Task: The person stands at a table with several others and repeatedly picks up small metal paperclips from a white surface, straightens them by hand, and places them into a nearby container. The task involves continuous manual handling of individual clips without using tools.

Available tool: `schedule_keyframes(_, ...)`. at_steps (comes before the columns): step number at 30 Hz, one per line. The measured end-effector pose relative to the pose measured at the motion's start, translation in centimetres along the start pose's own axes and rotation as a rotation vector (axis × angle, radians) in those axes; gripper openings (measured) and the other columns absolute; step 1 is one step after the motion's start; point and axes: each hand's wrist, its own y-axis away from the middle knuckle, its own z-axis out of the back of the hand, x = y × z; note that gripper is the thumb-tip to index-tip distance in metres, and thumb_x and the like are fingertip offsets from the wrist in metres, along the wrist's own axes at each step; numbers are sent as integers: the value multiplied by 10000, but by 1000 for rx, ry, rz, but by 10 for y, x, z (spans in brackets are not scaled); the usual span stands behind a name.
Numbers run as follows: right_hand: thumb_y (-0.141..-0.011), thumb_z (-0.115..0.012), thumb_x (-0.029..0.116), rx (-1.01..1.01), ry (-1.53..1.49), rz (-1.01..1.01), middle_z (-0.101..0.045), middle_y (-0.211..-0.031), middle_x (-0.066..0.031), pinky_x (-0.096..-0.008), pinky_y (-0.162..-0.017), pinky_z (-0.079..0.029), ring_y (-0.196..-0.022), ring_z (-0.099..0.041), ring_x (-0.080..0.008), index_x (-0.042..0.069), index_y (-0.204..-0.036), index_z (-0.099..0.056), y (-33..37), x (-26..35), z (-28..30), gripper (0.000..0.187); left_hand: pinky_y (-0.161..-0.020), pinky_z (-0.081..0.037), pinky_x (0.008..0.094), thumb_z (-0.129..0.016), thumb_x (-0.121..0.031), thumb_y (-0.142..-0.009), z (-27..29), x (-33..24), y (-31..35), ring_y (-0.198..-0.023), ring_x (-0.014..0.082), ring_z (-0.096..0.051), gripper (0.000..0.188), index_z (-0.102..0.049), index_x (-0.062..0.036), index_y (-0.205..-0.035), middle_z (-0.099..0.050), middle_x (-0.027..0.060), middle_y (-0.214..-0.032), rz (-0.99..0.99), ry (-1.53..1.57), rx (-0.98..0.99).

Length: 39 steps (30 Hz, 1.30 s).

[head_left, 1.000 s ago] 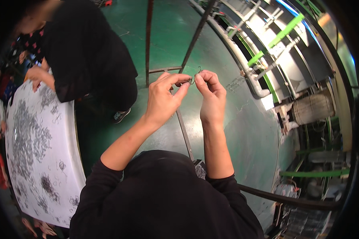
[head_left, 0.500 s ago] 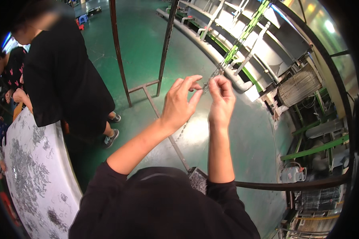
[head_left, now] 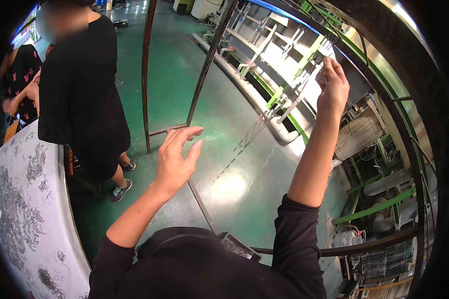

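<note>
Bare left hand (head_left: 177, 157): thumb and fingers parted, nothing visible between them. Bare right hand (head_left: 333, 84): raised, fingertips drawn close (whether they grip anything cannot be told). Slender dark metal-link chains (head_left: 268, 114) hang between the hands. Small dark wire pieces (head_left: 17, 214) lie short of the white-covered worktop's (head_left: 55, 209) right edge.

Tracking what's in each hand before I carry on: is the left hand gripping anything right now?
No, the left hand is open, with only green floor visible in its gap.
</note>
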Motion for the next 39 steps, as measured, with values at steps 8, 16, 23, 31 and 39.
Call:
schedule_keyframes(8,-869,-686,193,34,42,19,-566,-762,54,-192,-491,-273,-565,-399,-39,49,-1054,-653,-86,11,-12,237,-690,-455,321,-628,-42,-816,32,26,28,-826,194,-610,235,-649,-70,-1049,-662,72,-914,162,-45,-89)
schedule_keyframes(16,-792,-760,181,-133,151,10,-666,-860,9,-248,-613,-364,-717,-518,-91,50,-1004,-711,-127,3,-19,254,-703,-454,303,-615,-33,-828,49,46,48,-826,184,-622,222,-649,-63,-1045,-684,56,-915,266,-5,-114)
schedule_keyframes(23,-750,-775,81,-140,158,27,-681,-867,-38,-254,-697,-448,-782,-594,-120,6,-988,-704,-140,-3,-17,260,-708,-457,301,-602,-35,-841,53,54,55,-830,179,-633,208,-647,-53,-1043,-694,61,-931,303,6,-119)
schedule_keyframes(31,-730,-794,119,-79,230,65,-640,-777,-40,-250,-579,-402,-660,-531,-112,11,-893,-680,-139,-6,-2,226,-701,-463,276,-607,-57,-850,58,61,61,-828,175,-649,209,-640,-45,-1056,-696,65,-932,293,-55,-117)
schedule_keyframes(39,-860,-668,280,-199,670,271,-652,-891,-167,-348,-717,-495,-772,-594,-217,-64,-920,-589,14,-209,105,358,-735,-471,244,-580,-71,-892,101,97,142,-908,122,-645,208,-637,-40,-1090,-698,65,-982,577,-114,-134)
